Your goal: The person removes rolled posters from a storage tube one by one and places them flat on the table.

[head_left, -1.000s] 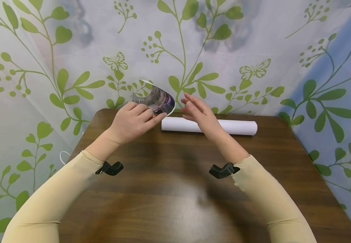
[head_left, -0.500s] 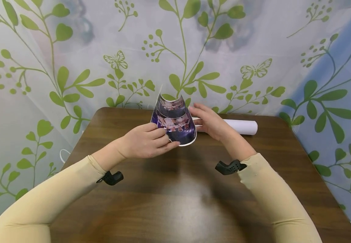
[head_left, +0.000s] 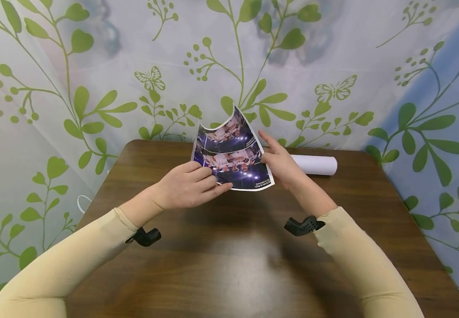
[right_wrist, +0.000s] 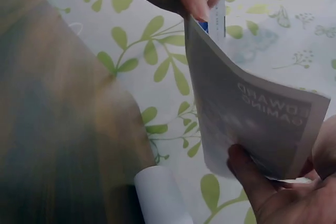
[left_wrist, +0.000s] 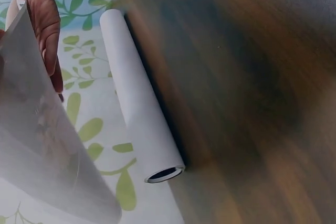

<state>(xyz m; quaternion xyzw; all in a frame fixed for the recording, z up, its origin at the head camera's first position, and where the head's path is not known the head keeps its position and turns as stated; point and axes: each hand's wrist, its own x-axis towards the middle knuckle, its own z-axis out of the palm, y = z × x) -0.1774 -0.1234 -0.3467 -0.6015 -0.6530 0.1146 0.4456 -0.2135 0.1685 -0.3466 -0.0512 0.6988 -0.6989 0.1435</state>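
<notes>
A curved glossy printed sheet [head_left: 233,154] hangs above the far part of the table, its upper half bowed. It carries two similar dark purple pictures and lettering in one corner. My left hand [head_left: 189,184] pinches its lower left edge. On the right edge, my right hand [head_left: 281,162] grips the sheet; in the right wrist view, fingers of the right hand [right_wrist: 278,192] lie against its pale back [right_wrist: 247,103]. Most of the left hand is out of sight in the left wrist view, where the sheet's back [left_wrist: 47,129] fills the left side.
A white paper roll [head_left: 317,165] lies along the table's back edge, partly behind the right hand; its hollow end [left_wrist: 165,174] shows in the left wrist view. Behind the brown wooden table [head_left: 213,256] hangs a leaf-patterned cloth [head_left: 106,66]. A white cable [head_left: 81,204] is at the left.
The left hand has brought the sheet down and rightward, turning its printed face toward me. The right hand has come to its right edge and taken hold, and the sheet is spread wider.
</notes>
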